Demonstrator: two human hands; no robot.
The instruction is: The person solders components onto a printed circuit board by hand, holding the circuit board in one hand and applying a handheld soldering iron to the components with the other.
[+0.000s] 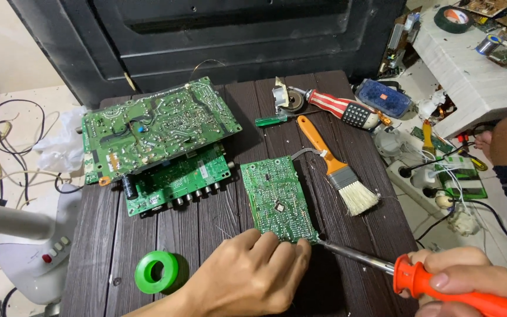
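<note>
Three green circuit boards, one brush, one soldering iron, one green tape roll, two hands.

**Bench clutter on the dark slatted table**

So there's a big green circuit board sitting tilted on top of a second green board with a row of round jacks along its edge. Near the front edge lies a green tape roll. An orange-handled paintbrush lies diagonally at the right, bristles toward the front. Behind it: a small green screwdriver, a red-and-white striped tool and a blue speaker. A white fan base stands on the left floor, and a power strip with plugs on the right.
</note>
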